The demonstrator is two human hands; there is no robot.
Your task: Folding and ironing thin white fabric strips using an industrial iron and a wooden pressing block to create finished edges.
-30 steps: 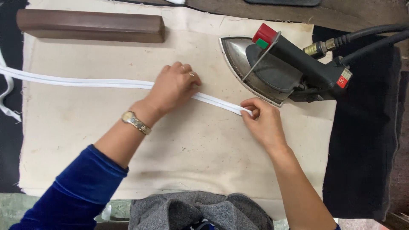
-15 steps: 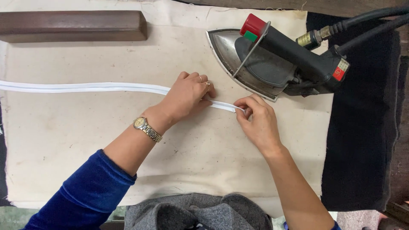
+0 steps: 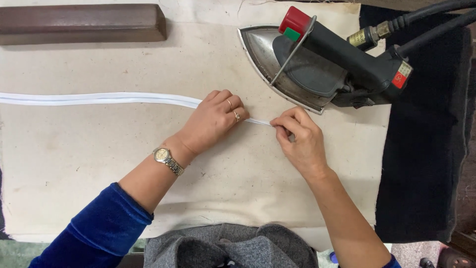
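A long folded white fabric strip [image 3: 99, 98] lies across the cream pressing cloth [image 3: 89, 164], running in from the left edge. My left hand [image 3: 214, 119], with rings and a wristwatch, presses down on the strip near its right end. The fingertips of my right hand [image 3: 300, 139] pinch the strip's very end, just right of my left hand. A steam iron [image 3: 317, 64] with a black handle and a red knob rests tilted on the cloth directly beyond my right hand.
A dark wooden block [image 3: 82, 23] lies at the back left of the cloth. Black hoses [image 3: 431, 17] run from the iron to the upper right. Black fabric [image 3: 426, 149] covers the right side. Grey cloth [image 3: 228, 248] sits at the near edge.
Both hands have kept hold of the strip and worked along its right end. The view has shifted a little, so the iron and the block sit slightly differently in the frame.
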